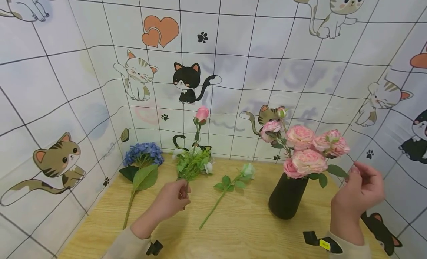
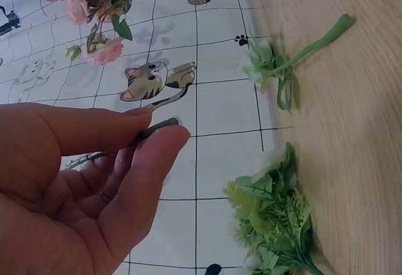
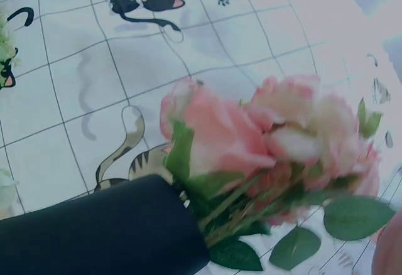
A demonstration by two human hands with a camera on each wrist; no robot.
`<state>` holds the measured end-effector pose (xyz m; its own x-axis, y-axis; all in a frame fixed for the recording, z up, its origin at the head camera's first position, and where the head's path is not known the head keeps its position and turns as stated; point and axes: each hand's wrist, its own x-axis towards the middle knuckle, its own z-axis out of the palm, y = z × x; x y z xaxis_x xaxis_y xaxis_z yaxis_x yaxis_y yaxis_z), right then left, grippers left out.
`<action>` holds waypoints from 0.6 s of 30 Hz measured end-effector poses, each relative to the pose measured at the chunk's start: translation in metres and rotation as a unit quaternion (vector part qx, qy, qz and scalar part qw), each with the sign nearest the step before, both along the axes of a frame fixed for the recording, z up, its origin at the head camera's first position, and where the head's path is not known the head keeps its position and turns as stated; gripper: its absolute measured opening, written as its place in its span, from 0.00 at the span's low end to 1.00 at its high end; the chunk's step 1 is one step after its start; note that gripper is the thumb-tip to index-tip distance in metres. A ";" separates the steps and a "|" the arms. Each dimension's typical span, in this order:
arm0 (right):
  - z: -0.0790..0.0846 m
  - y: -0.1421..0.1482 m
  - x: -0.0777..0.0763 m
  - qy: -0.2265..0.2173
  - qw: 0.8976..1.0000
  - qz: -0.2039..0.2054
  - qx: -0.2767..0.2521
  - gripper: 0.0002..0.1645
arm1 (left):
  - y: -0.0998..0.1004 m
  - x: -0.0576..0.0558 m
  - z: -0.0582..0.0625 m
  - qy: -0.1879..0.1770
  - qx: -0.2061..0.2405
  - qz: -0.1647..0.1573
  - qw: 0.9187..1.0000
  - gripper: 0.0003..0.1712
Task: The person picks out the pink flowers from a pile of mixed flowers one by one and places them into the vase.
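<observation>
My left hand [image 1: 171, 197] pinches a thin green stem [image 2: 157, 129] between thumb and forefinger, over the table's left half. A pink rose [image 1: 202, 115] stands up beyond this hand, its lower stem overlapping green foliage in the head view. My right hand [image 1: 361, 186] is raised beside a black vase [image 1: 287, 196], fingers loosely curled, the thumb right at the tip of a green leaf [image 1: 337, 170]. Several pink roses [image 1: 305, 162] stand in the vase. In the right wrist view only a sliver of that hand shows, beside the leaves.
A blue hydrangea [image 1: 143, 155] lies at the left of the wooden table [image 1: 240, 233]. Leafy greenery with small white flowers [image 1: 193, 164] lies behind the left hand. One white rose [image 1: 247, 170] lies mid-table, stem towards me. Cat-printed cloth [image 1: 230, 81] surrounds the table's back and sides.
</observation>
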<state>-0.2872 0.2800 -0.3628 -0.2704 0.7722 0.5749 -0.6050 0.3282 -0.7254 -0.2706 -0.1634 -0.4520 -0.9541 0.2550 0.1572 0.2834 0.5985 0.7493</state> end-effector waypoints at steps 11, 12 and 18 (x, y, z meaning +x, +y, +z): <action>0.009 -0.030 0.024 0.099 0.993 0.042 0.052 0.12 | 0.014 0.005 -0.005 0.008 -0.004 -0.017 1.000 0.11; 0.008 -0.032 0.025 0.103 0.992 0.054 0.055 0.11 | 0.015 0.005 -0.006 0.012 -0.006 -0.017 1.000 0.12; 0.001 -0.045 0.025 0.123 0.981 0.128 0.083 0.08 | 0.022 0.003 -0.015 0.033 -0.017 -0.011 0.999 0.13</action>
